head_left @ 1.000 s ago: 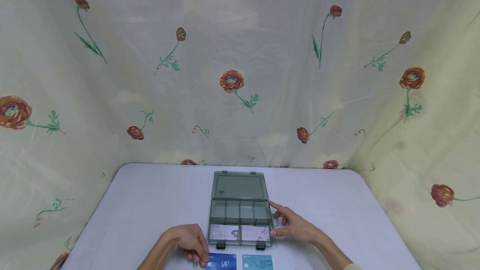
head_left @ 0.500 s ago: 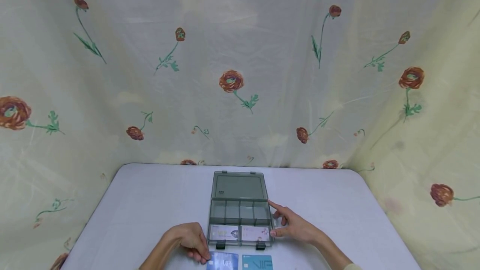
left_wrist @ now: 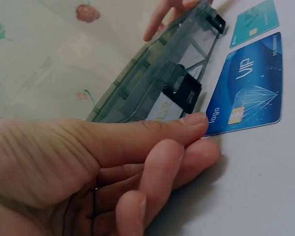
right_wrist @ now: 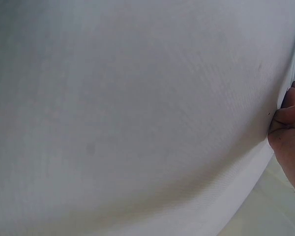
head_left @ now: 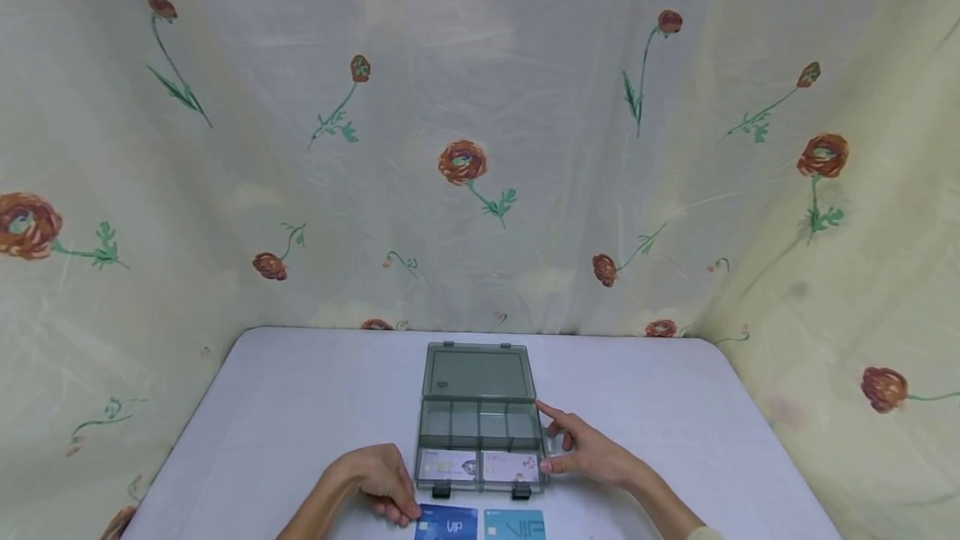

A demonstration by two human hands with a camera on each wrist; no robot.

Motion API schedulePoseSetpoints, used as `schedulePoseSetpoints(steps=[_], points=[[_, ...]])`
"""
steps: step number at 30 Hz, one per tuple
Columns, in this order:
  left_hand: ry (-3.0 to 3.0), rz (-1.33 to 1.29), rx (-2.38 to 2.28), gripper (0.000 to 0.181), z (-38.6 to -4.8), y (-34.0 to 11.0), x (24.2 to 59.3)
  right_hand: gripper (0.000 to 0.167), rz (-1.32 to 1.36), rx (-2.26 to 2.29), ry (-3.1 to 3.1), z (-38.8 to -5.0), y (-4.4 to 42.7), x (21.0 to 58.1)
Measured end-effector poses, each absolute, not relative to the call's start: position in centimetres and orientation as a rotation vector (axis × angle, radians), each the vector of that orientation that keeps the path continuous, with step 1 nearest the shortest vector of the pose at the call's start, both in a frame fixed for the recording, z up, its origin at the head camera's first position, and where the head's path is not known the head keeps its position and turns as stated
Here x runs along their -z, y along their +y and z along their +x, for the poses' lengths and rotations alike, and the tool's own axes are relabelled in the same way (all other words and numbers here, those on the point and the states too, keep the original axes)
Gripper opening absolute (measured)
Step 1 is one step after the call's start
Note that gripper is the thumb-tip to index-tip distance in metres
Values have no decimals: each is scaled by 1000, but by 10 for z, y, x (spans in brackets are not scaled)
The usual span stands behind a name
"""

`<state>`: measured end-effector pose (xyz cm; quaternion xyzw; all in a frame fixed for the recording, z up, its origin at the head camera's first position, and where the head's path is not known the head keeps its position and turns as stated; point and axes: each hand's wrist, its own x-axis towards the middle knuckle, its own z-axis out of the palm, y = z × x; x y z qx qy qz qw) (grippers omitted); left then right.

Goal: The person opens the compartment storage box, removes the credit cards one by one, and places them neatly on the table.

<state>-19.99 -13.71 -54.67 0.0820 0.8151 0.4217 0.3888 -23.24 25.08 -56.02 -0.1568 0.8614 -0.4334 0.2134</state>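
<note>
In the head view my left hand [head_left: 386, 482] pinches the left edge of a blue VIP card [head_left: 447, 525] at the front of the table. The left wrist view shows thumb and finger on one corner of that blue card [left_wrist: 250, 83]. Beside it lies a teal VIP card [head_left: 515, 525]. Behind both stands a grey see-through compartment box [head_left: 480, 442], its lid [head_left: 480, 373] laid back. A pale card [head_left: 448, 465] and a pinkish card [head_left: 510, 467] lie in its front compartments. My right hand [head_left: 592, 448] touches the box's right side with extended index finger and thumb.
The box stands on a white-covered table [head_left: 322, 390], its two dark latches [head_left: 521, 492] facing me. A flowered curtain [head_left: 555, 190] surrounds the back and sides. Pale cloth fills most of the right wrist view; part of a hand [right_wrist: 289, 118] shows at its edge.
The blue card has shifted slightly to the right and away from me, tilting for a moment, with my left hand still at its edge. My right hand and the box have not moved.
</note>
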Motion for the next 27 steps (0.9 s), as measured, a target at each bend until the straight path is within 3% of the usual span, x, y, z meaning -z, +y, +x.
schedulePoseSetpoints(steps=[9,17,27], points=[[2515,208,-1080,9,-217,-151,542,92,-417,1201,2387,-232,252,561],[2593,579,-1268,69,-231,-151,568,92,-413,1189,2391,-233,251,562],[2526,686,-1202,77,-228,-155,576,92,-405,1192,2387,-232,250,559]])
